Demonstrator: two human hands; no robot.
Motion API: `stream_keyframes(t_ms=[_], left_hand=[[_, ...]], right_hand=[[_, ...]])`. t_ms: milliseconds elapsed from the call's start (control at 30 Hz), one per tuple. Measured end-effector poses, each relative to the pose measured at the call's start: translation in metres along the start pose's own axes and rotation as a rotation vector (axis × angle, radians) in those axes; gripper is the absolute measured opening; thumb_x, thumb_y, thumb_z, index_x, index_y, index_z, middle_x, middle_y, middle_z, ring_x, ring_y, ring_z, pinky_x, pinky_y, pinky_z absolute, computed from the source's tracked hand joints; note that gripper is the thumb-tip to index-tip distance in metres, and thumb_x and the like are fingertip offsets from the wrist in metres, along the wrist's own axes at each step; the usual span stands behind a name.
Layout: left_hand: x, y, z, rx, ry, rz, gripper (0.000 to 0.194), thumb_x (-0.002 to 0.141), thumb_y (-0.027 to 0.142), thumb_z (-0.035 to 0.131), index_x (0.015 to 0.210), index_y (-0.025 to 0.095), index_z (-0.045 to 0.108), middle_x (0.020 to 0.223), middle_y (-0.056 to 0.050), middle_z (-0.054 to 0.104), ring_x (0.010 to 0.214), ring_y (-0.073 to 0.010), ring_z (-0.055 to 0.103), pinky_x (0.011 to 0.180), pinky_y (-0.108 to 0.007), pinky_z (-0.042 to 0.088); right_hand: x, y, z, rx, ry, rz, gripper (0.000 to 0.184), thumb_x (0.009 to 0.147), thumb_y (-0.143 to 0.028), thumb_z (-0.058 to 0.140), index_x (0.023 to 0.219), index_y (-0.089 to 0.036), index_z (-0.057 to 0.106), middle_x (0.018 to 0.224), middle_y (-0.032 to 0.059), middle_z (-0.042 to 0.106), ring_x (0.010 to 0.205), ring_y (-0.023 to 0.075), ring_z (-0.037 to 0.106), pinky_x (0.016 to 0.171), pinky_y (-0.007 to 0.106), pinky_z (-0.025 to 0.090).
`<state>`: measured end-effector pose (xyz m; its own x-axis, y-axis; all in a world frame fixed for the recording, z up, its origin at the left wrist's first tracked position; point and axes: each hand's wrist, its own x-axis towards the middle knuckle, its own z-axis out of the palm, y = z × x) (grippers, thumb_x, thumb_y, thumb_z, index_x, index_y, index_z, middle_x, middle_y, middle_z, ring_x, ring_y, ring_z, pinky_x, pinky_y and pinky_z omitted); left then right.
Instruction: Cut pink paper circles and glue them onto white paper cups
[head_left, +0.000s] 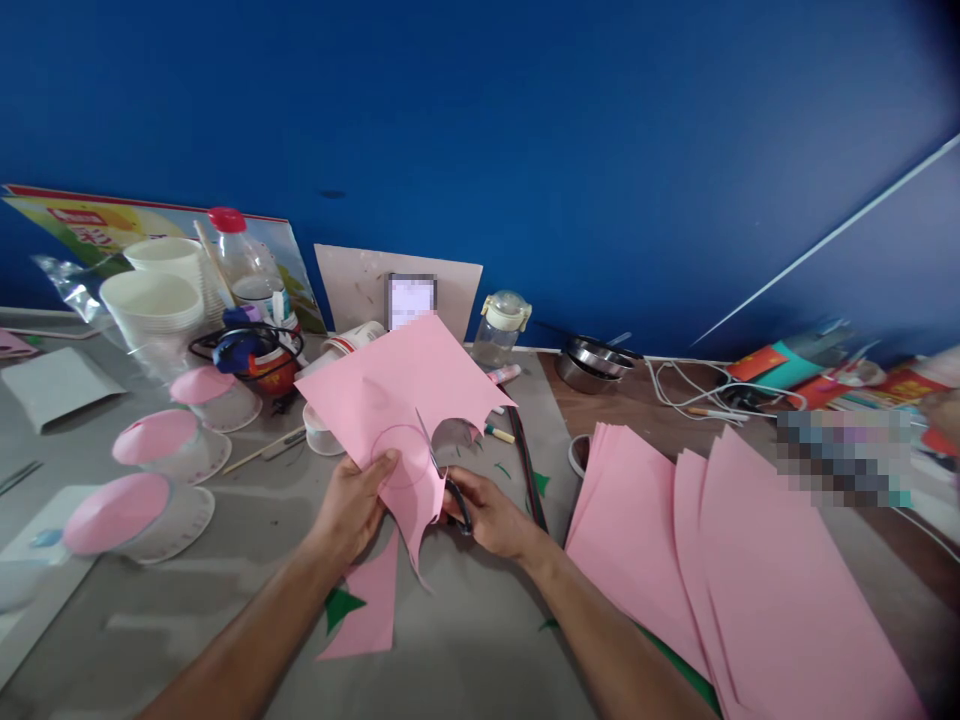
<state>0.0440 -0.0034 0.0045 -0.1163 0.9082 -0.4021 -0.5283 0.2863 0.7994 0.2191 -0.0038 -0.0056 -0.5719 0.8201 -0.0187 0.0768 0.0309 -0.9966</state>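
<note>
Pink paper sheet point(390, 385), light and floppy, hangs above the table point(465, 640); left hand point(352, 505) pinches its lower edge (best hold near the cut), right hand point(487, 515) closed on scissors point(448, 488).

Pink paper sheet point(390, 385): held up above table, tilted, one corner pointing up; curved notches already cut from right and lower edges; pencilled circle near lower middle; narrow tail hanging down to point. Left thumb pressed on sheet beside circle. Scissors point(450, 485): dark handles low, thin blades angled up-left into sheet at circle's right edge, partly hidden behind paper.
</note>
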Motion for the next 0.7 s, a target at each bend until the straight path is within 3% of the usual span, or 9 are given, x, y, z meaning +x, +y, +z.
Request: stream_keyframes(t_ms=[300, 700], left_hand=[[0.0030, -0.0006, -0.0029, 0.023, 0.003, 0.024, 0.035, 0.053, 0.029, 0.086, 0.077, 0.010, 0.068, 0.064, -0.004, 0.069, 0.056, -0.0140, 0.063, 0.055, -0.023, 0.051], [0.0049, -0.0016, -0.0063, 0.064, -0.043, 0.059, 0.034, 0.059, 0.030, 0.083, 0.081, 0.009, 0.068, 0.069, -0.006, 0.071, 0.062, -0.0178, 0.065, 0.061, -0.027, 0.052]], right_hand=[[-0.0020, 0.0035, -0.0036, -0.060, -0.029, -0.024, 0.024, 0.093, -0.040, 0.044, 0.079, -0.021, 0.047, 0.068, -0.0026, 0.043, 0.061, 0.0119, 0.039, 0.059, 0.025, 0.034], [-0.0014, -0.0008, -0.0043, -0.088, -0.029, 0.025, 0.026, 0.094, -0.041, 0.043, 0.079, -0.021, 0.047, 0.067, -0.0032, 0.041, 0.060, 0.0114, 0.038, 0.058, 0.024, 0.034]])
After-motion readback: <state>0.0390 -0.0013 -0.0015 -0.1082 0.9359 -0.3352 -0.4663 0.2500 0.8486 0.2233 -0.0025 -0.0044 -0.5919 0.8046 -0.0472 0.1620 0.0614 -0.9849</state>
